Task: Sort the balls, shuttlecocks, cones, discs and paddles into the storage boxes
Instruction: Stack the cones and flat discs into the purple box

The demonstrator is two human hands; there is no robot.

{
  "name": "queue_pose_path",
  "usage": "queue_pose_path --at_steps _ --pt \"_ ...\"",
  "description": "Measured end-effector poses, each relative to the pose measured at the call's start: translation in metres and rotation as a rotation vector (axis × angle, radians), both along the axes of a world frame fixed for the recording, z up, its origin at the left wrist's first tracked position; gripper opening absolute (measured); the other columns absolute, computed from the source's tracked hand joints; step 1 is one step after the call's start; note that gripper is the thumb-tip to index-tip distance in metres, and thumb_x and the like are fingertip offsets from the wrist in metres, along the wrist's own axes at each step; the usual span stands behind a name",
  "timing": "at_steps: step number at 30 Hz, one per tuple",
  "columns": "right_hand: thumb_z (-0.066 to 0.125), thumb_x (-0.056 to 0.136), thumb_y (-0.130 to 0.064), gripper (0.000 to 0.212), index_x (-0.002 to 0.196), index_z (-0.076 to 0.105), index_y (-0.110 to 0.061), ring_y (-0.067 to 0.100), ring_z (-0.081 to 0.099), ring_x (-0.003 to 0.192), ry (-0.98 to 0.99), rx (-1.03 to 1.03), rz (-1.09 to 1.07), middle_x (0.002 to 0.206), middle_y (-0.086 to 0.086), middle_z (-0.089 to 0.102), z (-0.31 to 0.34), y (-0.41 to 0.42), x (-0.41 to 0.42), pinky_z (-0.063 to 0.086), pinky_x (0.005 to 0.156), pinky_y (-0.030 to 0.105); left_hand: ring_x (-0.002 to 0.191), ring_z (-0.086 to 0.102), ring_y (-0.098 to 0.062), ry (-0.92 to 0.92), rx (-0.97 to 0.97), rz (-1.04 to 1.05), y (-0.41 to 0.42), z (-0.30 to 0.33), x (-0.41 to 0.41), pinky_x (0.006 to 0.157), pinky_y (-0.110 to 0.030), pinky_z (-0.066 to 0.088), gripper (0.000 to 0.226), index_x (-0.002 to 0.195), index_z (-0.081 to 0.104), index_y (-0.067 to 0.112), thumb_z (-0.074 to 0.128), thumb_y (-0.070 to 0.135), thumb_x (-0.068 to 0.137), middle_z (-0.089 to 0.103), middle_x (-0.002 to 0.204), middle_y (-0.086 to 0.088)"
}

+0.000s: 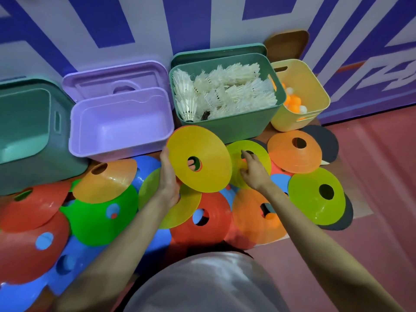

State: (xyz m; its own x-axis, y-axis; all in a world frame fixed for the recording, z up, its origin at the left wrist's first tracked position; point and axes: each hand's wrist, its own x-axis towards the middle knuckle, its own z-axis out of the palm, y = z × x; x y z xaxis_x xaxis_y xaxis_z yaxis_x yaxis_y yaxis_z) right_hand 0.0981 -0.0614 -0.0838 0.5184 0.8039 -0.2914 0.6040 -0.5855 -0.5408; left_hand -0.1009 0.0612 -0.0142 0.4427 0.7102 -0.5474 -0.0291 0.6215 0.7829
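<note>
Yellow disc [199, 159]: lifted and tilted above the pile, just in front of the purple box and the middle green box.
Left hand [169, 176]: fingers curled round the yellow disc's left edge, holding it up.
Right hand [253, 168]: fingers spread and loose, touching a lime disc [248, 164] lying on the pile.
Pile of discs [108, 212]: red, orange, green, blue and yellow ones overlap on the floor [371, 199] in front of the boxes.
Purple box [121, 122]: nothing inside; its lid [112, 79] leans behind it.
Middle green box [225, 95]: full of white shuttlecocks [227, 91].
Yellow box [299, 93]: at the right end, with orange and white balls [295, 101] inside.
Left green box [27, 131]: at the left end; I cannot tell what is inside.
</note>
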Motion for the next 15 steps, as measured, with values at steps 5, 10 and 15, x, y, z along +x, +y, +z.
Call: queue_pose_path --at_steps 5,10,15 --pt "0.059 0.088 -0.012 0.073 0.149 0.019 -0.006 0.041 0.051 0.115 -0.029 -0.181 0.082 0.134 0.025 0.041 -0.002 0.017 0.003 0.046 0.091 0.043 0.094 0.068 -0.019 0.006 -0.036 0.072 0.000 -0.001 0.006 0.080 -0.039 0.055 0.040 0.104 0.061 0.035 0.027 0.055 0.100 0.071 0.097 0.001" --pt "0.063 0.088 -0.038 0.073 0.144 0.031 -0.004 0.041 0.053 0.109 -0.137 -0.085 -0.093 0.130 0.024 0.042 0.021 0.017 0.003 0.046 0.088 0.042 0.093 0.068 -0.020 0.048 -0.034 0.143 0.003 -0.002 0.004 0.083 -0.041 0.054 0.039 0.100 0.062 0.036 0.030 0.057 0.099 0.072 0.093 0.002" --pt "0.075 0.063 -0.064 0.098 0.138 0.039 -0.011 0.038 0.050 0.114 -0.208 0.007 -0.309 0.125 0.019 0.047 0.057 0.001 -0.006 0.048 0.082 0.041 0.103 0.067 -0.027 0.113 -0.034 0.200 0.004 -0.006 0.001 0.091 -0.049 0.053 0.047 0.113 0.063 0.033 0.035 0.065 0.093 0.071 0.111 -0.006"
